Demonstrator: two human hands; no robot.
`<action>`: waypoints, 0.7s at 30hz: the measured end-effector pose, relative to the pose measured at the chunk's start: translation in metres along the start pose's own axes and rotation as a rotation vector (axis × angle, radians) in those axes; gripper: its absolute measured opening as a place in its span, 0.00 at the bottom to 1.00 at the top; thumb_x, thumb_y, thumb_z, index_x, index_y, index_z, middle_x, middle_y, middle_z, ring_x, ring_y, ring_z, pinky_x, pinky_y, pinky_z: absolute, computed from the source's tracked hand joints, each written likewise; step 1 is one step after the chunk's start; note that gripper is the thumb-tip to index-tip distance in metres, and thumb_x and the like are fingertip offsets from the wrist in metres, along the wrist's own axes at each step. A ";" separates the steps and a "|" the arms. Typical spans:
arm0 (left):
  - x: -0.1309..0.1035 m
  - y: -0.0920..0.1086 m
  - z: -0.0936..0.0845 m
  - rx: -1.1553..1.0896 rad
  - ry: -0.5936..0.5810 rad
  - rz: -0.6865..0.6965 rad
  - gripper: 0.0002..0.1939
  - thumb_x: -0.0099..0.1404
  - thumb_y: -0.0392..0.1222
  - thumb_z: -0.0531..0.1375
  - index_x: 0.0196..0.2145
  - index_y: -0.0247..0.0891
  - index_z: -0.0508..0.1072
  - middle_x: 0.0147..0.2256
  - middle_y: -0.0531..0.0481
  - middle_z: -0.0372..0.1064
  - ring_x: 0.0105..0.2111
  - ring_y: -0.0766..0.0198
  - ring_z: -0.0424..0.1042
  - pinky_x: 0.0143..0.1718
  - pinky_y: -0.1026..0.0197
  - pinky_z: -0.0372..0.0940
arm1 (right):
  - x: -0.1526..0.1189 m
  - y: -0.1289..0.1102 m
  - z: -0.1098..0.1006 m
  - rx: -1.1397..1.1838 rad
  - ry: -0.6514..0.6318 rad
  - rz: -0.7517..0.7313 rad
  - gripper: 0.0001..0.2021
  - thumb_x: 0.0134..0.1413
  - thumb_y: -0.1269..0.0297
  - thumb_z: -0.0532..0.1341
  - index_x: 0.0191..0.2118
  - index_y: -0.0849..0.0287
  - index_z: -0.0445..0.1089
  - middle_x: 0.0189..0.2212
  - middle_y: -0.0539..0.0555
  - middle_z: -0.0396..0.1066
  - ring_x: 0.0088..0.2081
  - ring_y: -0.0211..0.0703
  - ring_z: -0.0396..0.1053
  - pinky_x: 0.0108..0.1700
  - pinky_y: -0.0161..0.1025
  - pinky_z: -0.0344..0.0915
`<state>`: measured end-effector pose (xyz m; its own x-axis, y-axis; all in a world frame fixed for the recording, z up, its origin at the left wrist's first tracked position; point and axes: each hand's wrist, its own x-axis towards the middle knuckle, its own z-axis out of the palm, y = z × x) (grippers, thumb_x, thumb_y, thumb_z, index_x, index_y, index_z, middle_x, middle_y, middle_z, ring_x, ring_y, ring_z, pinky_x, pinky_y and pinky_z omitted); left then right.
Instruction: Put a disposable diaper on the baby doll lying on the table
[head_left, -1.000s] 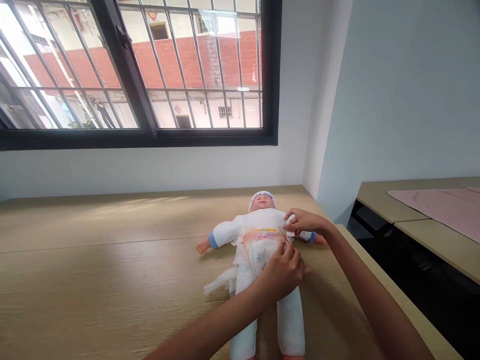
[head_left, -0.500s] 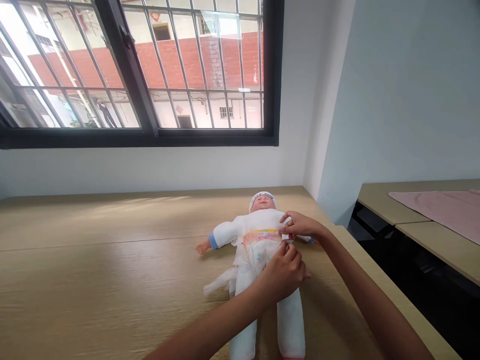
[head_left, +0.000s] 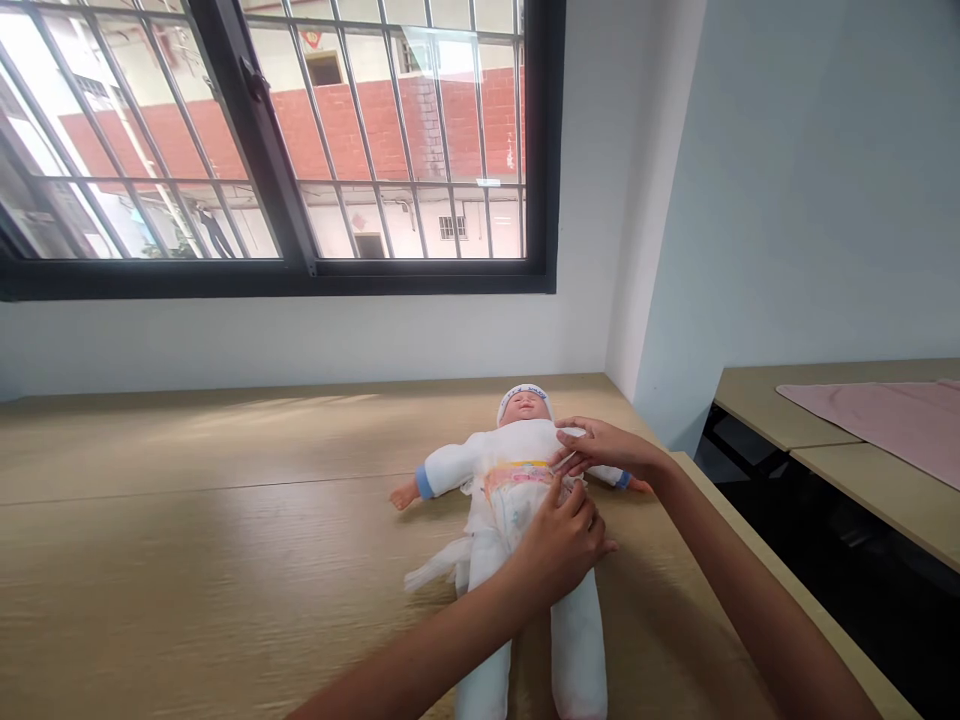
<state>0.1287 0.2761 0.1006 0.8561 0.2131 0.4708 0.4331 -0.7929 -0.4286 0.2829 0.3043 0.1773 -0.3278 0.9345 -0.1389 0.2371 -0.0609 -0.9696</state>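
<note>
A baby doll lies on its back, head toward the wall, in white clothes with blue cuffs and a white printed headband. Around its waist is a white diaper with a pink, orange and yellow printed front band. My left hand crosses over the doll's hips, its fingers curled at the diaper's edge on the right of the picture. Just above it, my right hand rests its outstretched fingers on the end of the waistband. Both hands hide that side of the diaper. Thin white fabric trails beside the doll's left-of-picture hip.
The doll lies on a pale wooden table against a wall under a barred window. To the right, past a dark gap, another table carries a pink cloth.
A small white tab between my hands no longer shows. My right hand's fingers have straightened and lie flatter on the waistband; my left fingers have shifted slightly left.
</note>
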 end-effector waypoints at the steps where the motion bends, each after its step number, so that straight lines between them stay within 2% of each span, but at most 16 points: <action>1: 0.000 0.000 -0.001 -0.005 -0.019 -0.017 0.20 0.65 0.53 0.54 0.38 0.33 0.75 0.39 0.40 0.72 0.48 0.48 0.66 0.54 0.41 0.57 | -0.005 -0.006 -0.002 0.020 -0.014 -0.021 0.31 0.56 0.47 0.59 0.59 0.61 0.54 0.42 0.60 0.74 0.42 0.45 0.73 0.46 0.41 0.69; 4: 0.000 -0.002 -0.006 -0.058 -0.083 -0.094 0.24 0.66 0.56 0.51 0.44 0.31 0.73 0.47 0.35 0.68 0.50 0.46 0.65 0.54 0.41 0.57 | -0.019 -0.022 -0.008 0.051 -0.009 -0.104 0.29 0.56 0.49 0.60 0.57 0.61 0.58 0.45 0.61 0.72 0.47 0.46 0.71 0.53 0.44 0.66; 7: -0.001 -0.013 -0.017 -0.164 -0.177 -0.197 0.30 0.65 0.59 0.50 0.52 0.32 0.68 0.54 0.34 0.63 0.55 0.43 0.61 0.56 0.42 0.56 | -0.033 -0.031 -0.018 0.057 0.037 -0.171 0.25 0.56 0.51 0.60 0.55 0.60 0.61 0.47 0.61 0.71 0.48 0.47 0.70 0.55 0.45 0.64; 10: -0.001 -0.036 -0.037 -0.282 -0.299 -0.284 0.27 0.66 0.58 0.48 0.55 0.40 0.65 0.58 0.42 0.60 0.60 0.44 0.55 0.58 0.40 0.52 | -0.047 -0.037 -0.029 0.068 0.088 -0.215 0.23 0.57 0.51 0.60 0.53 0.60 0.63 0.47 0.60 0.70 0.47 0.47 0.71 0.55 0.45 0.64; 12: -0.002 -0.057 -0.055 -0.356 -0.374 -0.296 0.23 0.69 0.55 0.47 0.56 0.47 0.65 0.59 0.49 0.61 0.59 0.50 0.57 0.59 0.43 0.53 | -0.057 -0.042 -0.032 0.064 0.106 -0.244 0.23 0.56 0.51 0.60 0.53 0.60 0.64 0.45 0.59 0.70 0.45 0.47 0.71 0.54 0.46 0.65; 14: -0.007 -0.080 -0.075 -0.313 -0.454 -0.401 0.20 0.69 0.52 0.47 0.54 0.49 0.67 0.54 0.49 0.66 0.56 0.53 0.63 0.58 0.44 0.52 | -0.069 -0.048 -0.032 0.052 0.123 -0.271 0.23 0.55 0.51 0.61 0.52 0.59 0.65 0.44 0.58 0.71 0.44 0.46 0.72 0.53 0.46 0.65; 17: -0.024 -0.114 -0.095 -0.120 -0.660 -0.591 0.18 0.68 0.49 0.49 0.40 0.40 0.76 0.40 0.43 0.75 0.47 0.51 0.69 0.54 0.44 0.54 | -0.085 -0.060 -0.026 0.002 0.137 -0.305 0.21 0.56 0.50 0.60 0.51 0.57 0.66 0.43 0.57 0.71 0.43 0.45 0.71 0.51 0.44 0.65; 19: -0.043 -0.132 -0.095 -0.037 -0.752 -0.647 0.15 0.66 0.42 0.51 0.33 0.35 0.76 0.34 0.41 0.75 0.37 0.53 0.73 0.45 0.49 0.61 | -0.094 -0.066 -0.020 -0.069 0.120 -0.314 0.21 0.56 0.50 0.60 0.51 0.56 0.66 0.43 0.56 0.71 0.43 0.45 0.71 0.50 0.44 0.65; 21: -0.063 -0.145 -0.083 -0.135 -0.813 -0.634 0.08 0.58 0.37 0.56 0.28 0.35 0.76 0.30 0.44 0.74 0.30 0.56 0.73 0.35 0.56 0.64 | -0.100 -0.070 -0.016 -0.148 0.079 -0.319 0.21 0.56 0.49 0.59 0.51 0.55 0.67 0.41 0.56 0.72 0.44 0.46 0.71 0.50 0.44 0.65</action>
<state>-0.0115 0.3302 0.1967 0.4359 0.8940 -0.1035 0.8777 -0.4478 -0.1706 0.3135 0.2206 0.2624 -0.3363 0.9229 0.1878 0.2664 0.2845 -0.9209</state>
